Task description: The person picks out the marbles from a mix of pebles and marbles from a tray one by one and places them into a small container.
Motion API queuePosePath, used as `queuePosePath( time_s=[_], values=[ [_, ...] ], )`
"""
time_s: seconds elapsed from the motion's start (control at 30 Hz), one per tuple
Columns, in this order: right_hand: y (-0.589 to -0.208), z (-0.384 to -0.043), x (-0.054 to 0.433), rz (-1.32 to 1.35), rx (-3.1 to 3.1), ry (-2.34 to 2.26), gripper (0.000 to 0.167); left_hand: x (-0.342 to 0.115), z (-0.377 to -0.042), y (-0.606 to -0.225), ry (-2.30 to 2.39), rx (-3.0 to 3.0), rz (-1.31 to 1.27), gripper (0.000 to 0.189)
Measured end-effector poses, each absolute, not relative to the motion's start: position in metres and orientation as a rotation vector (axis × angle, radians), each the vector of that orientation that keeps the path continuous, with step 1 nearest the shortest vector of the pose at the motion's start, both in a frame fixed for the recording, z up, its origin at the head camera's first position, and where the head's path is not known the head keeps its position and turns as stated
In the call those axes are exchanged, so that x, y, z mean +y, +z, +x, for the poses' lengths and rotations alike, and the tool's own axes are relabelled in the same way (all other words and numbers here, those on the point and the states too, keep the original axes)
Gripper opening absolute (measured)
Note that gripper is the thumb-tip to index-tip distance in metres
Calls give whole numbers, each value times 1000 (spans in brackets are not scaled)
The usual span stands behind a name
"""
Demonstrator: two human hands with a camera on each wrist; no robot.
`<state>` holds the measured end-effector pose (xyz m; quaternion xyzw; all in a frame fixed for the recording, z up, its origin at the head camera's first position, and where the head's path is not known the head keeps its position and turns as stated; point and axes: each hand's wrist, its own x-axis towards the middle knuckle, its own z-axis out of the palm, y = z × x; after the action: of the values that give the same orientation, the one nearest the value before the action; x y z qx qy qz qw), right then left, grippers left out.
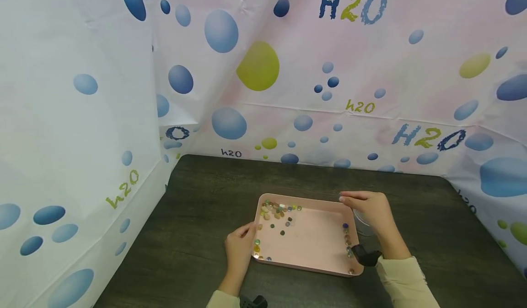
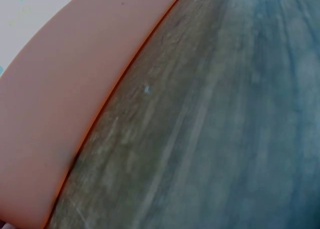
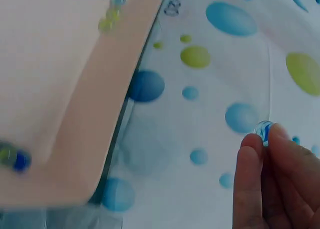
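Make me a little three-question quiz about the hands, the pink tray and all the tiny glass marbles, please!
1. True or false: the right hand is pinching a small clear glass marble with a blue streak in its fingertips.
2. Where does the left hand rest?
A. On the left rim of the shallow pink rectangular plastic tray
B. Flat in the middle of the tray
C. On the bubble-printed wall
3. Fill in: the biggest cluster of small coloured glass marbles lies in the tray's far ____ corner.

Key: 1 true; 2 A; 3 left.
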<state>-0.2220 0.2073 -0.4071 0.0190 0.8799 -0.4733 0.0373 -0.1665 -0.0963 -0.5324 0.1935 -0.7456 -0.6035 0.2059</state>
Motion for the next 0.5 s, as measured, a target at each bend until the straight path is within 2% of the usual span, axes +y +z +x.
queuePosePath(
  time_s=[0.13,0.5],
  values=[
    [-406,-217,233,167,2711,-1483,59,-97,-166,-532,-1675,-2082,516,13],
    [-418,-211,267,356,2737,-1386,61,-96,-165,-533,-1694,-2081,529,15]
  ],
)
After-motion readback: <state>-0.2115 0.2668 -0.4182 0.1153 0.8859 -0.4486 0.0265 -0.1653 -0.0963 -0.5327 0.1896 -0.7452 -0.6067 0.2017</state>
